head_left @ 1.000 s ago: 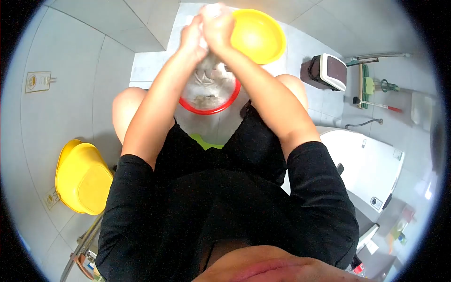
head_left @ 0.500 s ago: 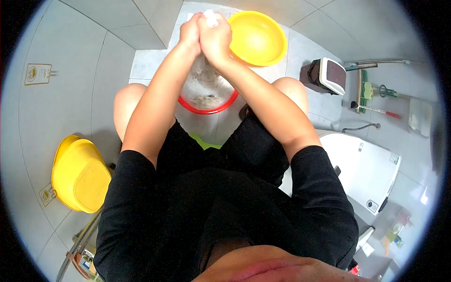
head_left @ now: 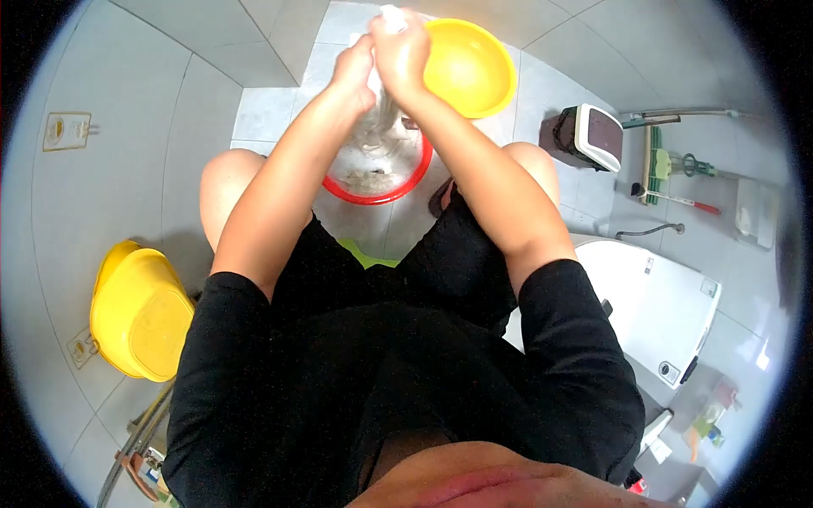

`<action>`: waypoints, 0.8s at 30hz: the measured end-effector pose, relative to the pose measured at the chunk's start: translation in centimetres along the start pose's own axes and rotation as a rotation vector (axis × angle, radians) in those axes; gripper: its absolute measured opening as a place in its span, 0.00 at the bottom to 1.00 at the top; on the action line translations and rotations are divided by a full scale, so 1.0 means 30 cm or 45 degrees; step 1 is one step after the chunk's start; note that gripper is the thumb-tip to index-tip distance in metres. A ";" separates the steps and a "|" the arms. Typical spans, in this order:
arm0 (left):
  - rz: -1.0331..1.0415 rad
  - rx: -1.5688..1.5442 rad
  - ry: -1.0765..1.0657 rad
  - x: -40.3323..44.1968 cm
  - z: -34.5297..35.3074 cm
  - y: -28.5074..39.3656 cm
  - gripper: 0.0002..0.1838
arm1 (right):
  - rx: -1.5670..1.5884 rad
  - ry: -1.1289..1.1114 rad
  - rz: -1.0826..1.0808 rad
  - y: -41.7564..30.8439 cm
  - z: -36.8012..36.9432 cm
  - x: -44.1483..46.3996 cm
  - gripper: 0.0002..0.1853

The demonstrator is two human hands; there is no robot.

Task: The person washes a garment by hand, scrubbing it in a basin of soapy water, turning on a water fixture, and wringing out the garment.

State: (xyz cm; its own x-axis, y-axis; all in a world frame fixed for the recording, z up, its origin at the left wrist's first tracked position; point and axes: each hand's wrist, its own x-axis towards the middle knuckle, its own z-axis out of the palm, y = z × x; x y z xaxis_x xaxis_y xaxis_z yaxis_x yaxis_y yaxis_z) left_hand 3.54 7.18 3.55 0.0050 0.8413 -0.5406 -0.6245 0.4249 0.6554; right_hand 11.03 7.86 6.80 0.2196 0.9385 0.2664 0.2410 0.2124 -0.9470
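Observation:
My left hand (head_left: 353, 71) and my right hand (head_left: 401, 52) are raised over a red-rimmed basin (head_left: 378, 200), both closed on a white cloth (head_left: 393, 17). One end of the cloth sticks out above my right fist, and more of it shows between the hands. Below them, whitish wet fabric (head_left: 381, 135) hangs or lies down into the basin; my wrists cover part of it. Cloudy water or suds and greyish fabric fill the basin. I cannot tell what type of garment or cloth it is.
A yellow basin (head_left: 471, 72) stands on the tiles beyond my right hand. To the right are a lidded bin (head_left: 597, 137), a brush with a red handle (head_left: 677, 198) and a white toilet lid (head_left: 652, 296). Yellow tubs (head_left: 144, 313) hang at the left wall.
My hands have come slightly apart, the right one shifting up and right, the left one a little down. More white cloth shows between them.

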 end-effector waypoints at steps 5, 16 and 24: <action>0.002 -0.199 -0.083 -0.054 0.025 0.033 0.15 | -0.081 -0.338 -0.339 -0.032 0.000 -0.050 0.10; 0.109 -0.119 -0.041 -0.102 0.050 0.049 0.17 | -0.024 -0.270 -0.326 -0.079 -0.045 0.004 0.10; -0.163 -0.437 -1.160 0.085 -0.100 0.038 0.15 | -0.242 -0.295 -0.537 -0.117 -0.053 -0.092 0.08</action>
State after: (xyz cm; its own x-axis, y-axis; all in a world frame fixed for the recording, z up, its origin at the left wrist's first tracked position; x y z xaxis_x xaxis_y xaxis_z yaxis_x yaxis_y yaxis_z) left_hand 0.48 8.81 1.33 0.5993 0.7927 0.1111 -0.7694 0.5322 0.3533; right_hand 11.10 4.08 9.67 -0.1436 0.8222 0.5508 0.4358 0.5522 -0.7107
